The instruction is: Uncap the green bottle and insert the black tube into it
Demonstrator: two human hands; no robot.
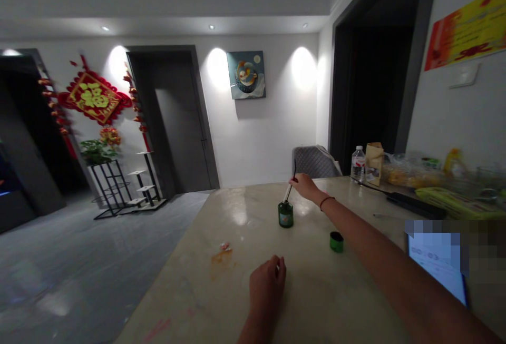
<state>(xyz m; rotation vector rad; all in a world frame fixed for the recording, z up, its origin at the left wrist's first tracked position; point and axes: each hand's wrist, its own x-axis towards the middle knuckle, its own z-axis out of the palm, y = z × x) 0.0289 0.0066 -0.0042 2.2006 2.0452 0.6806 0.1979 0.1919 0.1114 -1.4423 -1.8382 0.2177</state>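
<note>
- Right hand [304, 186]: grip clenched, pinching a thin pale-and-dark brush [290, 188]; arm stretched well out, since the work point sits far ahead of the body.
- Brush tilted, pale lower end right at the mouth of a small dark green glass bottle [285, 215]; whether inside the neck or just touching it, impossible to tell from this view. Tilt probably keeps fingers clear of the bottle.
- Bottle upright and uncapped on a cream marble surface [245, 212], mouth facing up, likely to keep contents from spilling.
- Short dark green cylindrical cap [337, 242] on the surface, right of the bottle and apart from it; matching colour suggests the bottle's own cap, set within easy reach.
- Left hand [266, 286]: grip curled closed, resting on the surface nearer the body, apart from the bottle; anything inside the curl hidden. Probably parked clear of the right arm.
- Small crumpled wrapper [225, 246] and orange smear [220, 257] left of the bottle, near neither hand.
- Clear plastic water bottle [358, 165] and brown paper bag [373, 164] at the far right edge, out of the reach path.
</note>
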